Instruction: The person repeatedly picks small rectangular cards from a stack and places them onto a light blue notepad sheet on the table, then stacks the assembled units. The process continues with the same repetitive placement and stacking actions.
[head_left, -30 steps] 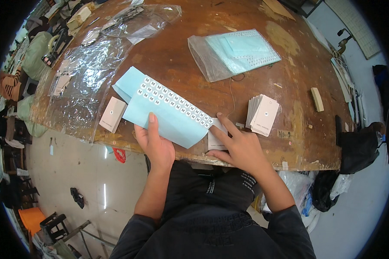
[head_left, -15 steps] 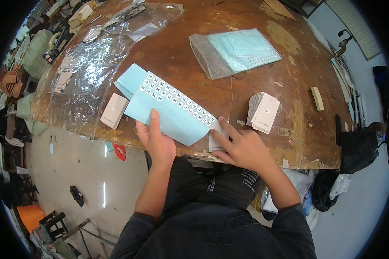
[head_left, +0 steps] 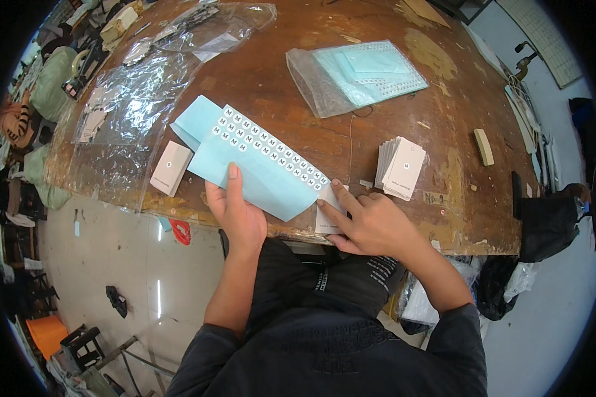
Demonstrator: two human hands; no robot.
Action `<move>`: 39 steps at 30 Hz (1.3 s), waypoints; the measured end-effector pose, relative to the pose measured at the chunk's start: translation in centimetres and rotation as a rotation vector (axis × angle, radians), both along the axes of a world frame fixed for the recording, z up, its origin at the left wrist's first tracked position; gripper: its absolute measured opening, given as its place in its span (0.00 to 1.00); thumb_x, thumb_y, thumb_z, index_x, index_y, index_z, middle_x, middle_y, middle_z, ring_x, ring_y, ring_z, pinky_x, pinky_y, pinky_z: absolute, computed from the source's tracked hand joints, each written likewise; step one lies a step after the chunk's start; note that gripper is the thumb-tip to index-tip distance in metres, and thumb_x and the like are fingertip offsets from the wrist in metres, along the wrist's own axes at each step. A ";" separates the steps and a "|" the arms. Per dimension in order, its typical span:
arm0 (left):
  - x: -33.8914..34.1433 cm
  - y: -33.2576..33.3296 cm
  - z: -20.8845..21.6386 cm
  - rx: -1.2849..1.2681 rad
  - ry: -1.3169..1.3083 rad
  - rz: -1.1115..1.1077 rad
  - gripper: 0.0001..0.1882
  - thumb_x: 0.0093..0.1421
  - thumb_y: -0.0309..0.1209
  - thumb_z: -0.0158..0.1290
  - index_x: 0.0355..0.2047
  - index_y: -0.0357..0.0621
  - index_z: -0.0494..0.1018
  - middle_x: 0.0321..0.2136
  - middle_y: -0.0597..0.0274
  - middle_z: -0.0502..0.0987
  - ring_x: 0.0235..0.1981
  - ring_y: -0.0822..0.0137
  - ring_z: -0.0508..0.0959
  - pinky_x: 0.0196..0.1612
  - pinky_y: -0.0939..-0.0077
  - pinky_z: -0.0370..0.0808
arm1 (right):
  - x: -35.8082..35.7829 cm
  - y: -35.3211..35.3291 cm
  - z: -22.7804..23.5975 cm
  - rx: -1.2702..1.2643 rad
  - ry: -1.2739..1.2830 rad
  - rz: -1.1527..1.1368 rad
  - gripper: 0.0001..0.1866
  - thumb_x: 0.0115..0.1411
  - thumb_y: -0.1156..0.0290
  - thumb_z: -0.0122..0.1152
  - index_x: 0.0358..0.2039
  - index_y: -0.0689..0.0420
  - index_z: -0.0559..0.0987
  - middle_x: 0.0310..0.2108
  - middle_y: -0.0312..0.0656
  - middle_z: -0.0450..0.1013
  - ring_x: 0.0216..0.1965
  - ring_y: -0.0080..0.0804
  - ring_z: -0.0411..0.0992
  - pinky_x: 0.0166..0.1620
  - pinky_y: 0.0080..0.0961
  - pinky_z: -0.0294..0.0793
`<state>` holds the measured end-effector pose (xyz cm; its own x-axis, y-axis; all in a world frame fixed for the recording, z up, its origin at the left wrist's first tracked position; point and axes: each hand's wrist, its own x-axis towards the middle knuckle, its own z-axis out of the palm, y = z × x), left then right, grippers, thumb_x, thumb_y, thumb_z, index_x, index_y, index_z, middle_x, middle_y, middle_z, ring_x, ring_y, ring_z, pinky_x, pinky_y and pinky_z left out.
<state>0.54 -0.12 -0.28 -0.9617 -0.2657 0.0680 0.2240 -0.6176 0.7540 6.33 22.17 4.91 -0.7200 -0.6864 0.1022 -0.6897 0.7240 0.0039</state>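
My left hand [head_left: 237, 215] grips a folded light-blue sticker sheet [head_left: 251, 182], its thumb on top and its fingers underneath. Rows of small round white stickers run along the sheet's upper edge. At the sheet's right end is my right hand [head_left: 374, 221], its fingers stretched out and apart over a pale hang tag [head_left: 326, 218] on the table's front edge. The index fingertip touches or nearly touches the sheet's corner; whether a sticker is under it I cannot tell. A stack of pinkish hang tags [head_left: 172, 169] lies left of the sheet. Another, fanned stack [head_left: 404, 170] is to the right.
On the worn wooden table [head_left: 245, 73], a clear plastic bag [head_left: 347, 79] holds more blue sticker sheets at the back. Large clear plastic bags [head_left: 132, 99] spread over the left side. A small brush [head_left: 484, 147] lies at the right. Black bags [head_left: 549, 225] hang by the right edge.
The whole view has shifted slightly. Both hands, the sticker sheet and the tag keep nearly the same places relative to each other.
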 end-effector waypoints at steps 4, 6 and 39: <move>-0.1 0.0 0.0 -0.002 -0.004 -0.003 0.18 0.71 0.31 0.49 0.58 0.38 0.66 0.54 0.56 0.73 0.54 0.65 0.75 0.57 0.64 0.72 | -0.4 -0.3 0.0 0.030 -0.016 0.002 0.29 0.61 0.52 0.60 0.54 0.62 0.79 0.50 0.71 0.72 0.23 0.41 0.78 0.27 0.30 0.77; -0.1 0.0 0.0 -0.003 -0.003 -0.006 0.18 0.71 0.31 0.49 0.58 0.38 0.66 0.54 0.56 0.73 0.54 0.66 0.75 0.57 0.64 0.72 | -0.6 -0.5 -0.2 0.042 -0.009 0.013 0.29 0.62 0.53 0.59 0.53 0.64 0.79 0.50 0.73 0.72 0.22 0.42 0.78 0.27 0.30 0.78; 0.1 0.1 0.4 0.017 0.003 -0.019 0.18 0.72 0.29 0.48 0.58 0.35 0.65 0.53 0.56 0.74 0.52 0.70 0.74 0.56 0.70 0.72 | -0.6 -0.2 0.3 -0.032 0.015 0.100 0.11 0.60 0.62 0.58 0.44 0.45 0.76 0.50 0.71 0.73 0.18 0.43 0.76 0.25 0.33 0.78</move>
